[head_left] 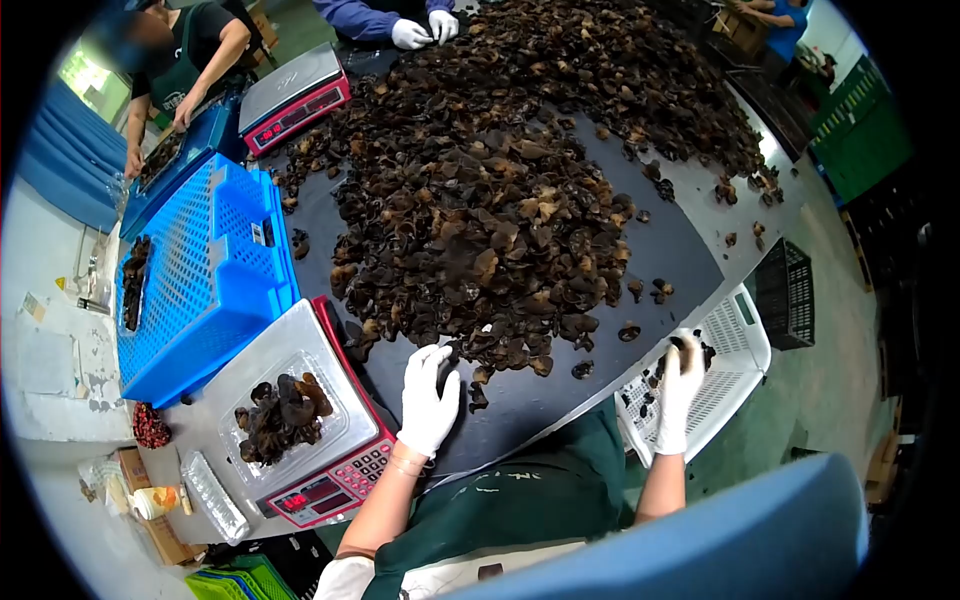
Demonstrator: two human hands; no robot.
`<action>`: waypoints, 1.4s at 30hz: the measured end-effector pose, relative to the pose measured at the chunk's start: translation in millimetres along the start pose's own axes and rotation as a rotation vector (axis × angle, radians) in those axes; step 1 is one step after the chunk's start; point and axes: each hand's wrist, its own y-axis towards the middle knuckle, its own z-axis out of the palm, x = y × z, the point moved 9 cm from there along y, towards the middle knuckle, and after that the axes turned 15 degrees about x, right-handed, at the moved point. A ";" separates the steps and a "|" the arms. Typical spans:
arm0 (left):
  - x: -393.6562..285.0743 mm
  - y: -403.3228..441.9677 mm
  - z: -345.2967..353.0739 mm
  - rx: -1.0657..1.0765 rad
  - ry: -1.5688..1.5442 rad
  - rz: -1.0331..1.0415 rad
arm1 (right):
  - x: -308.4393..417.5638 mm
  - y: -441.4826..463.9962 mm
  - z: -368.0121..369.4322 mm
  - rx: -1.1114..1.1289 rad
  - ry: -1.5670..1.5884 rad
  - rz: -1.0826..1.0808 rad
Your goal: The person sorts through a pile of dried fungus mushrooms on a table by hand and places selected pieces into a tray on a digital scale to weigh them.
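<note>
My left hand point(430, 400), in a white glove, rests at the near edge of a large pile of dark wood-ear mushrooms point(480, 240), its fingers apart and nothing visible in them. My right hand point(680, 385), also gloved, is over a white basket point(735, 380) at the table's right edge. Its fingers are curled round a dark mushroom piece. To the left of my left hand, a clear tray of mushrooms point(285, 420) lies on a red and silver scale point(345, 480) with a lit display.
Blue crates point(205, 290) stand at the left, a second scale point(292, 100) behind them. Across the table are a co-worker's gloved hands point(425, 32); another person point(190, 60) handles a blue tray at upper left. A black crate point(785, 295) stands right of the white basket.
</note>
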 end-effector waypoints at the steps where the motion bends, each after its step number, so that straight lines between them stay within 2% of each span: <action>1: -1.6 8.4 4.9 0.002 -0.005 0.004 | 6.2 -9.0 -22.0 -0.153 -0.448 -0.128; 3: -13.0 25.8 17.5 -0.001 0.005 0.122 | 8.4 -17.8 -26.1 -0.165 -0.533 -0.142; 4: -21.2 34.4 25.2 -0.003 0.037 0.176 | 5.1 -19.5 -12.7 -0.120 -0.450 -0.160; 5: -22.6 42.3 37.9 0.021 0.064 0.211 | 44.4 -21.1 12.1 0.055 -0.405 -0.223; 7: -45.8 48.7 54.0 0.059 0.377 0.294 | 81.5 -30.1 69.3 0.187 -0.469 -0.441; 8: -42.8 48.7 66.6 0.133 0.444 0.270 | 98.6 -34.2 97.7 0.271 -0.490 -0.491; 11: -46.4 31.4 66.7 0.205 0.500 0.250 | 113.7 -50.3 174.4 0.514 -0.513 -0.547; 12: -37.6 21.6 64.3 0.194 0.502 0.231 | 120.7 -60.9 189.5 0.540 -0.510 -0.631; 13: -31.2 10.7 60.8 0.182 0.510 0.220 | 125.6 -71.9 200.0 0.564 -0.506 -0.720; 15: -21.3 -12.3 53.5 0.213 0.518 0.173 | 127.3 -89.4 215.0 0.748 -0.427 -0.785; 19: -12.2 -50.3 42.8 0.100 0.292 0.073 | 129.0 -109.2 210.2 0.941 -0.450 -0.882; 21: -4.6 -64.8 45.2 0.085 0.161 -0.021 | 131.9 -104.7 186.6 0.839 -0.342 -0.925; 24: -1.2 -77.7 57.4 0.157 0.118 -0.135 | 118.4 -79.3 153.6 0.730 -0.414 -0.747; 26: 5.5 -77.0 60.6 0.163 0.192 -0.205 | 94.2 -56.8 133.2 0.570 -0.435 -0.645; 28: 17.3 -74.4 67.4 0.203 0.354 -0.280 | 66.4 -37.4 133.2 0.610 -0.547 -0.500; 31: 20.3 -56.0 59.9 0.162 0.350 -0.340 | 62.2 -17.7 148.4 0.719 -0.609 -0.427; 35: 21.5 -31.1 64.0 0.100 0.199 -0.256 | 97.6 -44.8 190.2 0.969 -0.469 -0.646; 37: 16.8 -27.5 80.0 0.077 0.108 -0.109 | 116.0 -70.4 216.2 1.092 -0.288 -0.761; 39: -0.7 -25.5 80.5 0.051 -0.142 0.037 | 124.3 -86.3 235.2 1.041 -0.247 -0.796; 40: -5.3 -28.5 76.9 -0.059 -0.178 0.146 | 123.0 -87.8 242.7 0.954 -0.141 -0.813; 42: 1.0 -25.4 68.8 -0.162 -0.360 0.142 | 128.7 -89.7 250.7 0.894 -0.095 -0.810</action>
